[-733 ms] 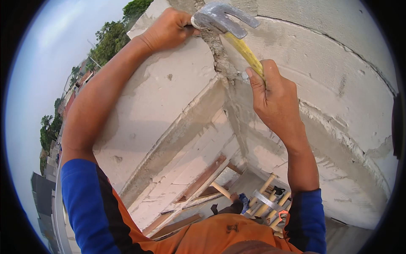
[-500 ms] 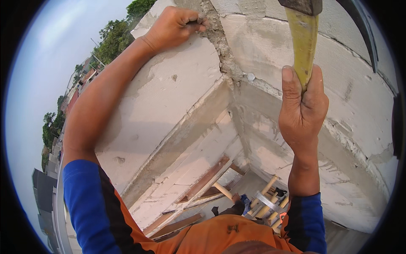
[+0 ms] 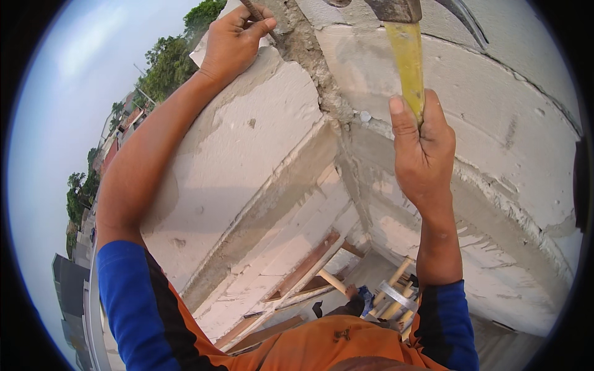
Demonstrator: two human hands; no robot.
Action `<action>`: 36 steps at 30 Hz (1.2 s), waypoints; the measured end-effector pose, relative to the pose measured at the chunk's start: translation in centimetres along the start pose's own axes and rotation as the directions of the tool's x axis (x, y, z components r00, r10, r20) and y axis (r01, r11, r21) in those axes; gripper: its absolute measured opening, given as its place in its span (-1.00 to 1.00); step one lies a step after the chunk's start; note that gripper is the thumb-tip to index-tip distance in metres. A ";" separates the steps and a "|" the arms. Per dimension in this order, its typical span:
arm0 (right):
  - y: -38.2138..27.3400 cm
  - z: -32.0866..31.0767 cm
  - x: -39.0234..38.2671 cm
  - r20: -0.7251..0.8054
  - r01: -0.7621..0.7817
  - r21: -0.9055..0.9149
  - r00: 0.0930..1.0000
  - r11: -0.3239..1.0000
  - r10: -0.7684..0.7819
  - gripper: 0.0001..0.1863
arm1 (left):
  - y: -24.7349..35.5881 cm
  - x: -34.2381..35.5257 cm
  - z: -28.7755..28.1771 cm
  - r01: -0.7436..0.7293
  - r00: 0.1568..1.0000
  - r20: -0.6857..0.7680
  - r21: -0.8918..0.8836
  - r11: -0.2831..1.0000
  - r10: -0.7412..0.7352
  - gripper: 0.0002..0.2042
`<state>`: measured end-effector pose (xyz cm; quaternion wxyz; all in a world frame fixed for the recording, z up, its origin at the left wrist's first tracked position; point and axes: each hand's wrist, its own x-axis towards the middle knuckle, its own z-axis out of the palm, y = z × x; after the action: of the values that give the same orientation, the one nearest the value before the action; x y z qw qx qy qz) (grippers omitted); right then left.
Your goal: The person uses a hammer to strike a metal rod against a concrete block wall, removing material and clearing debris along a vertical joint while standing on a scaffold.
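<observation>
At the top of the wall corner, my left hand (image 3: pixel 234 44) is closed round a thin brown rod (image 3: pixel 251 10). The rod's lower end points at the rough mortar joint (image 3: pixel 312 68) between the pale blocks. My right hand (image 3: pixel 424 148) grips the yellow handle (image 3: pixel 405 65) of a hammer, upright in front of the right-hand wall. The hammer's dark metal head (image 3: pixel 396 10) is cut off by the upper edge, with a curved claw (image 3: pixel 464 21) reaching right.
Pale block walls (image 3: pixel 247 130) meet in a corner, with a grey concrete band (image 3: pixel 266 204) along them. Far below are wooden poles (image 3: pixel 393 294), planks (image 3: pixel 309 260) and part of another person (image 3: pixel 352 300). Trees (image 3: pixel 166 65) and roofs lie beyond the wall at left.
My left hand has shifted left and turned, bringing the thin rod into sight. My right hand and the hammer have moved left, and the hammer has swung slightly.
</observation>
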<state>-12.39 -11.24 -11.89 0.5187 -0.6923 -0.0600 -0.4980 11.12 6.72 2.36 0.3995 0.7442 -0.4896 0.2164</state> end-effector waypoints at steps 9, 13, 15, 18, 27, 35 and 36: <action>-0.9 -0.8 -0.3 0.040 -0.060 0.024 0.997 0.998 0.059 -0.80 | 0.2 -0.1 0.2 -0.143 0.977 0.182 0.168 0.975 0.112 -0.83; -0.5 -1.0 -0.2 0.052 -0.043 0.010 0.998 0.999 0.043 -0.79 | 0.8 -0.1 0.3 -0.233 0.962 0.203 0.272 0.934 0.181 -0.85; -0.1 -0.9 0.0 0.048 0.030 -0.023 0.998 0.999 -0.028 -0.79 | 1.0 0.0 0.2 -0.254 0.956 0.218 0.290 0.923 0.195 -0.86; 0.1 -0.7 -0.1 0.062 0.038 -0.008 0.997 0.999 -0.037 -0.79 | 1.5 0.0 0.2 -0.314 0.932 0.285 0.337 0.887 0.222 -0.89; -0.7 0.2 -0.5 0.096 -0.107 0.013 0.990 0.994 0.105 -0.78 | 1.7 -0.1 0.4 -0.289 0.940 0.275 0.322 0.902 0.203 -0.88; -0.4 0.1 -0.4 0.081 0.011 -0.059 0.997 0.998 -0.006 -0.79 | 1.1 0.0 0.1 -0.337 0.915 0.316 0.252 0.907 0.251 -0.94; -0.3 0.2 -0.4 0.077 0.037 -0.056 0.996 0.998 -0.032 -0.79 | 1.4 0.0 0.4 -0.338 0.914 0.317 0.249 0.908 0.253 -0.94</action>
<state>-12.70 -10.76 -12.01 0.4871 -0.7245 -0.0774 -0.4816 9.84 6.13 2.72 0.1722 0.7351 -0.6103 0.2399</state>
